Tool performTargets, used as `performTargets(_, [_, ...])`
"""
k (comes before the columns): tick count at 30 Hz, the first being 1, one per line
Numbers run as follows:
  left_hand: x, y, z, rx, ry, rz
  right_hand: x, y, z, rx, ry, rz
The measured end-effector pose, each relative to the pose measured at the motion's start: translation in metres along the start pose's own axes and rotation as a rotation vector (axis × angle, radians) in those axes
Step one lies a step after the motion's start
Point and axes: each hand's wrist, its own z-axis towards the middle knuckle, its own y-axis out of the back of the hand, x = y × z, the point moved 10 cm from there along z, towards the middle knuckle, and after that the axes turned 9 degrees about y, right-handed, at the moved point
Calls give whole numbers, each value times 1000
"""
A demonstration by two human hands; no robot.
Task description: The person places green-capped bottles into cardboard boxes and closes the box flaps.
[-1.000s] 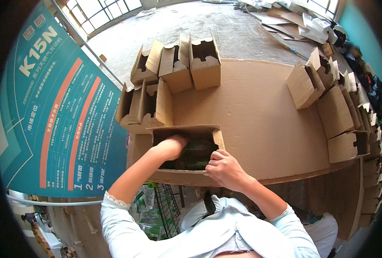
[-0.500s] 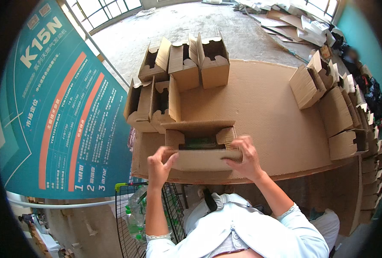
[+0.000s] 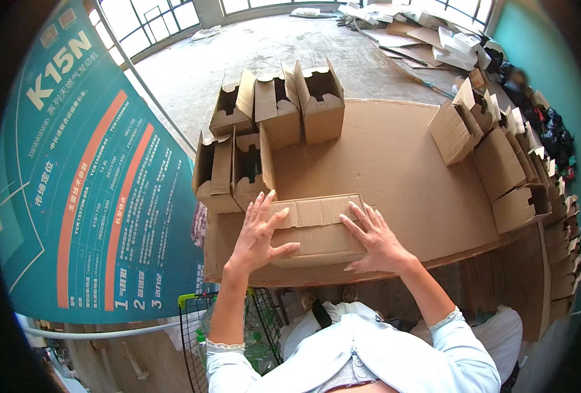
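A brown cardboard box [image 3: 320, 245] lies near the front edge of the table, its top flaps folded over so that the inside is hidden. My left hand [image 3: 259, 237] rests on the box's left end, fingers spread across the top. On the right end lies my right hand [image 3: 377, 241], fingers stretched out and likewise apart. Neither hand is wrapped around anything. Just beyond my left hand stands an open-topped cardboard box [image 3: 250, 171], with several similar open boxes [image 3: 323, 108] behind and beside it.
A large cardboard sheet [image 3: 369, 154] covers the table. More open boxes [image 3: 457, 131] are stacked along the right side. A green banner [image 3: 100, 177] stands at the left. Below the table's left front is a black wire basket [image 3: 195, 340] with green-capped plastic bottles [image 3: 257, 347].
The box in front of me was open, with something dark green inside; its flaps are now folded over the top. Both hands have moved from its sides onto the top.
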Motion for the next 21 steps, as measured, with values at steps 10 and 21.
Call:
performTargets(10, [-24,-13,-19,50,8,112,-43,6,28,0,146,-430])
performTargets(21, [-66,-29,-44,-129,243,232,-29,-166,-21,-438,-636,1726])
